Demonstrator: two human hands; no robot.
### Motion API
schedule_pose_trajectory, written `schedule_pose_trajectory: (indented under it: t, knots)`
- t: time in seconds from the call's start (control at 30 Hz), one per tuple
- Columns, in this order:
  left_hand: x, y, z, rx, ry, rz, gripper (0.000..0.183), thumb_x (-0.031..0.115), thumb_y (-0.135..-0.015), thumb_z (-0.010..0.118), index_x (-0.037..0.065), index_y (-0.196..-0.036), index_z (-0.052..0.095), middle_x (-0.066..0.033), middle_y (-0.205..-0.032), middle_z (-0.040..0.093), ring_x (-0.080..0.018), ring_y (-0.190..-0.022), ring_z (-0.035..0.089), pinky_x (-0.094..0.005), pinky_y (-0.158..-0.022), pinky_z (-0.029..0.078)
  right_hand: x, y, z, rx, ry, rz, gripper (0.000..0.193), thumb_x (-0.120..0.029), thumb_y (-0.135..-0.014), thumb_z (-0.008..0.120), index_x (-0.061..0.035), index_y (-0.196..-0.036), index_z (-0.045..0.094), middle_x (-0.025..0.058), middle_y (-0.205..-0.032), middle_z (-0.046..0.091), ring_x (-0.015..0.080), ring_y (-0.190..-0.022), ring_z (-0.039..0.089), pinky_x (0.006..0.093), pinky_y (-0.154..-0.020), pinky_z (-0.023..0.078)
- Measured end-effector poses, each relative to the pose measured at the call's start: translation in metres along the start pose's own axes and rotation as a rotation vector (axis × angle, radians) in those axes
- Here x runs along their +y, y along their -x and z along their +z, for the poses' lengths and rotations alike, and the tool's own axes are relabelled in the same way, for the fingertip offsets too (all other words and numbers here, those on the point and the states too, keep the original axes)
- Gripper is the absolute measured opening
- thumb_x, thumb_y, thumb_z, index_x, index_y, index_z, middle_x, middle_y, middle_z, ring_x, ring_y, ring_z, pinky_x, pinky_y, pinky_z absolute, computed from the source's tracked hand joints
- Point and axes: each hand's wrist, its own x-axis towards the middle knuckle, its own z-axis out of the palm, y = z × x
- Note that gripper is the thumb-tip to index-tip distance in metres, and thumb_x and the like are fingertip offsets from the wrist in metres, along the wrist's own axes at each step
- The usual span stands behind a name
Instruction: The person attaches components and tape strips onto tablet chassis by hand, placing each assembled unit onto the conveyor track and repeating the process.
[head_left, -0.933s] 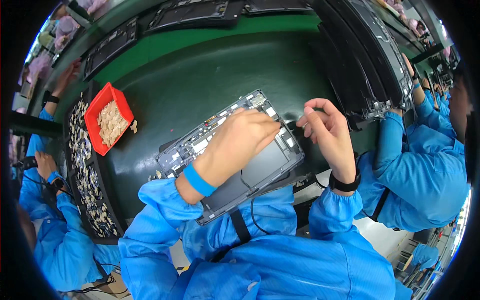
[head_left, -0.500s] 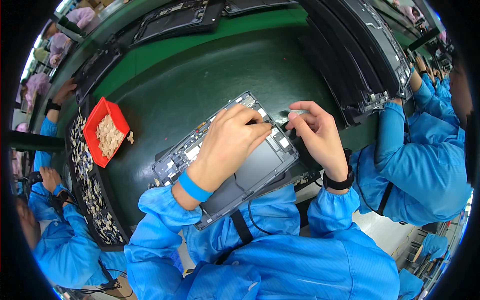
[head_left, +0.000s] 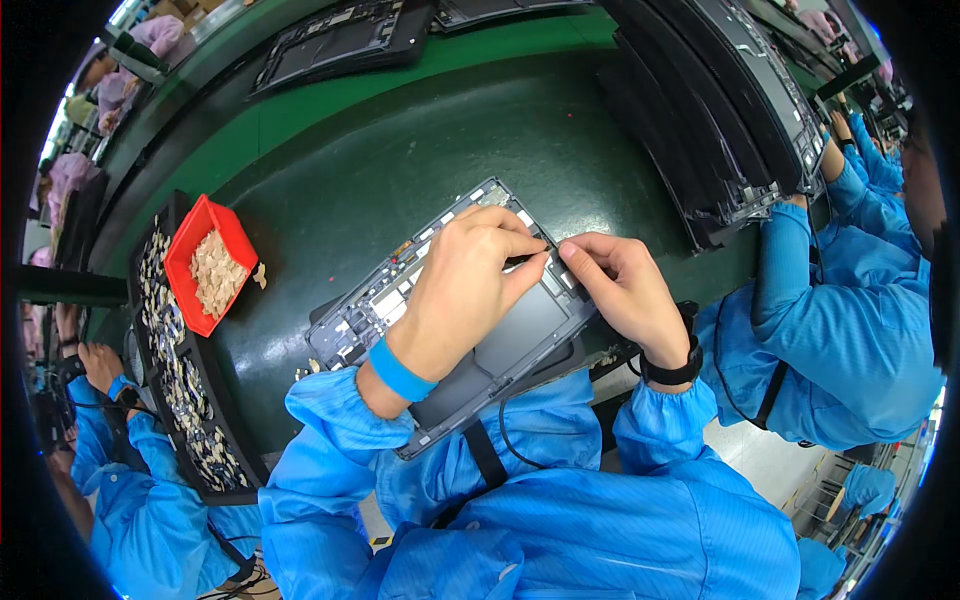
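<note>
An opened tablet housing (head_left: 525,335), grey with bared circuit parts and flat dark cells, lies tilted before me at the table's near edge. My left hand (head_left: 465,275), with a blue band at the wrist, rests across it, thumb and forefinger pinched near its upper right edge. Facing those fingertips, my right hand (head_left: 625,295) has thumb and forefinger pressed together at the same edge, a black strap round its wrist. Whatever either pinch holds is too small or too hidden to make out. A dark pad shows beneath the housing.
On the left stands a red bin (head_left: 205,320) of small beige pieces, against a black tray (head_left: 215,490) of many small parts. Stacked dark panels (head_left: 665,125) rise at the right. Another housing (head_left: 335,50) lies at the back. Co-workers in blue sit on both sides.
My right hand has come left and its spread fingers have closed at the housing's edge beside my left fingertips. At far left, a co-worker's hand and a dark panel have left the table's edge.
</note>
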Motion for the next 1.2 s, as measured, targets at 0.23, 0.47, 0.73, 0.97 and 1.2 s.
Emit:
schedule_pose_trajectory:
  t: [0.23,0.47,0.73,0.97,1.2]
  knots:
    - [-0.005,0.000,0.004,-0.060,-0.036,0.028,0.024,0.020,-0.085,0.081,0.002,-0.101,0.082,-0.0125,-0.108,0.070,-0.0290,-0.102,0.065,-0.0423,-0.087,0.051,-0.001,-0.002,-0.003,0.011,0.131,0.019,0.032,-0.022,-0.104,0.062,0.0078,-0.110,0.072,0.0173,-0.083,0.074,0.0166,-0.075,0.068,0.0336,-0.068,0.052]
    - [0.037,0.046,0.000,-0.167,-0.444,0.025,0.090,0.047,-0.080,0.083,-0.009,-0.144,0.053,-0.0254,-0.155,0.046,-0.0402,-0.153,0.033,-0.0532,-0.125,0.026,-0.019,-0.007,0.013,0.045,0.318,-0.006,0.031,-0.024,-0.103,0.061,0.0055,-0.102,0.071,0.0255,-0.082,0.069,0.0345,-0.073,0.068,0.0416,-0.069,0.051]
    - [0.034,0.076,0.013,-0.175,-0.331,0.091,0.105,0.032,-0.072,0.088,-0.016,-0.151,0.037,-0.0349,-0.161,0.034,-0.0433,-0.155,0.029,-0.0479,-0.129,0.025,-0.013,0.005,0.008,-0.060,0.177,0.062,0.024,-0.020,-0.104,0.064,0.0015,-0.115,0.066,0.0079,-0.103,0.070,0.0129,-0.095,0.063,0.0299,-0.081,0.050]
    - [0.068,0.082,-0.044,-0.023,0.011,0.266,0.073,0.026,-0.080,0.084,0.001,-0.142,0.055,-0.0096,-0.095,0.066,-0.0284,-0.104,0.068,-0.0548,-0.119,0.037,-0.042,-0.029,-0.039,0.111,-0.272,-0.072,0.038,-0.018,-0.106,0.061,0.0017,-0.139,0.058,0.0076,-0.127,0.068,0.0149,-0.114,0.064,0.0298,-0.101,0.049]
    - [0.018,0.211,-0.109,0.361,-0.341,-0.308,0.062,0.036,-0.083,0.085,0.007,-0.136,0.069,-0.0152,-0.148,0.060,-0.0313,-0.144,0.052,-0.0595,-0.116,0.037,-0.159,-0.202,0.032,0.160,-0.244,-0.197,0.051,-0.018,-0.107,0.060,0.0003,-0.153,0.049,0.0115,-0.142,0.063,0.0186,-0.123,0.063,0.0329,-0.103,0.051]
